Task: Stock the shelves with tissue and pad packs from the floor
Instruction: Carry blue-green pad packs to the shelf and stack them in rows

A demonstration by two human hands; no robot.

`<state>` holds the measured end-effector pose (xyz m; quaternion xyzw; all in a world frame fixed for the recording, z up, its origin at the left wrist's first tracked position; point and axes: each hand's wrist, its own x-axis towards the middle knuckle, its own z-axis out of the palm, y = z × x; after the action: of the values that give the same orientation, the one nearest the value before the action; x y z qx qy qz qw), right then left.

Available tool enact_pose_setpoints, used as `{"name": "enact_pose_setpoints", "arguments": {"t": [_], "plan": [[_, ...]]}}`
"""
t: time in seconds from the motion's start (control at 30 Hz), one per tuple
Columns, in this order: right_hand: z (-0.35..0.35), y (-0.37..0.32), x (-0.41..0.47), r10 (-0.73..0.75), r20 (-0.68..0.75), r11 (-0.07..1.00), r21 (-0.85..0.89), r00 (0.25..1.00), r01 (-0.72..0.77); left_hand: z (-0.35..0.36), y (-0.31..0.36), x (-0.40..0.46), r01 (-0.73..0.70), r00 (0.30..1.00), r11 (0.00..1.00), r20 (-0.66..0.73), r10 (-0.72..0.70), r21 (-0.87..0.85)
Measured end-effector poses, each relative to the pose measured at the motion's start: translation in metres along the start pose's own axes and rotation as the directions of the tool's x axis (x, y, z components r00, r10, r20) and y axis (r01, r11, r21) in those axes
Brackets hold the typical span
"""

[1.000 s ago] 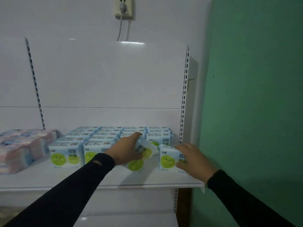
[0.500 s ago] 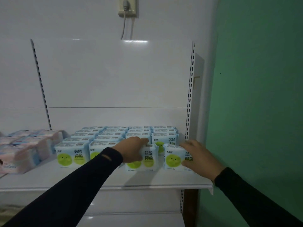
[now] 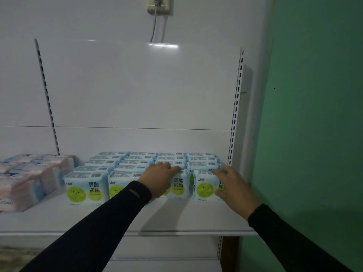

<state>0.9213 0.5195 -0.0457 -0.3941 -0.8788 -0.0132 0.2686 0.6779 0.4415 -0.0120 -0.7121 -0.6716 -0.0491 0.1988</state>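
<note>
White shelving against a white wall, green wall at three o'clock, wall socket and cord at twelve. On the shelf (image 3: 176, 218), a block of blue-and-green pad packs (image 3: 157, 161) standing in four columns at centre, pink packs (image 3: 29, 177) lying at nine o'clock.

Left hand (image 3: 159, 178) laid over the third front pack (image 3: 179, 185), fingers curved across its top edge, thumb side hidden against the face. Right hand (image 3: 232, 185) wrapped round the right side of the end pack (image 3: 206, 186), fingers over the top corner, thumb low on the front. Both packs upright at the front of the block, touching the rows behind, a thin gap between the two.

Step in hand, by the look of it: squaring the last two front packs into line. Best done by pressing both straight back and together, closing the gap, keeping faces level with the two packs at the left (image 3: 86, 186). Soft wrappers likely to dent under a hard squeeze, so light, flat pressure; release only once standing square, since a narrow pack may tip forward.

Not visible: the floor stock, out of frame below. Lower shelf cut off at six o'clock. Pack backs and rear rows partly hidden; small print too fine to read. Palms and the left thumb concealed, so firmness of grip cannot be told.
</note>
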Motion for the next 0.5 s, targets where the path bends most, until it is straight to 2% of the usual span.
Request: {"name": "enact_pose_setpoints", "arguments": {"t": [0.13,0.5], "plan": [[0.015,-0.007,0.012,-0.002,0.010,1.000,0.023,1.000,0.002,0.008,-0.007,0.003,0.099,0.994,0.994,-0.048,-0.097,0.049],[0.023,-0.012,0.024,0.018,0.104,0.992,-0.127,0.994,-0.005,0.009,-0.001,0.001,0.132,0.988,0.985,0.061,-0.139,0.113]]}}
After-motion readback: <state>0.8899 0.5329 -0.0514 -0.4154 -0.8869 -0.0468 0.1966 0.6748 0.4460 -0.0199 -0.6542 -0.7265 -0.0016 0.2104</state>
